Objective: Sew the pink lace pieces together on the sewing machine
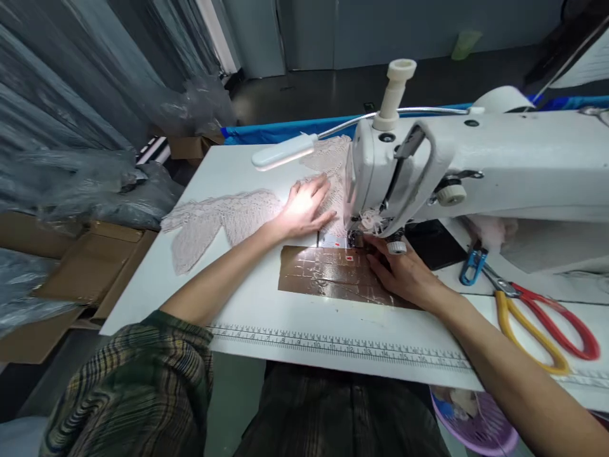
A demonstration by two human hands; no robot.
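My left hand [304, 209] lies flat with fingers stretched out on a pale lace fabric [214, 219], pressing it to the white table [247, 298] just left of the needle of the white sewing machine [457, 165]. My right hand [404, 270] rests by the presser foot, on the shiny brown plate [328, 273], its fingertips tucked under the machine head and partly hidden. The lace runs from the table's left part under the machine head and behind it.
A small lamp [285, 152] on a bendy arm lights the needle area. Red and yellow scissors [542, 317] and blue snips [471, 263] lie to the right. A ruler strip [333, 343] runs along the front edge. Cardboard boxes [90, 266] and plastic sheeting stand at the left, a purple basket [480, 428] below.
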